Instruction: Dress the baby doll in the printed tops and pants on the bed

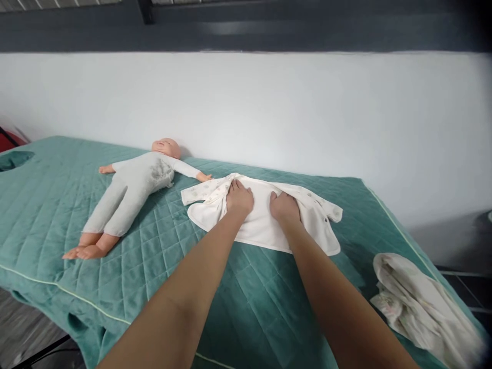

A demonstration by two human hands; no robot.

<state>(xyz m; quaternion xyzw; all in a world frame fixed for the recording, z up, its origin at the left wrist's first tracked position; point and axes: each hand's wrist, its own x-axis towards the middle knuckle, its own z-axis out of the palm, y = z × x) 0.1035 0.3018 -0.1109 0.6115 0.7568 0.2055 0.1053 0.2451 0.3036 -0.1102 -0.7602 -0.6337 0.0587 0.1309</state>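
Note:
A white long-sleeved baby top (261, 215) lies spread on the bed, its front panels folded out to both sides and its inner back showing. My left hand (240, 198) rests on the inside of the top by the left panel, fingers stretched out. Against the right panel, my right hand (285, 206) presses down with its thumb apart; some of its fingertips are hard to see. Left of the top, a baby doll (132, 184) in a pale grey bodysuit lies on its back, one hand close to the top's left sleeve.
A green quilted cover (161, 256) spreads over the bed, which stands against a white wall (246, 113). Crumpled white cloth (418, 307) lies at the right edge. A dark ledge (246, 31) runs above the wall.

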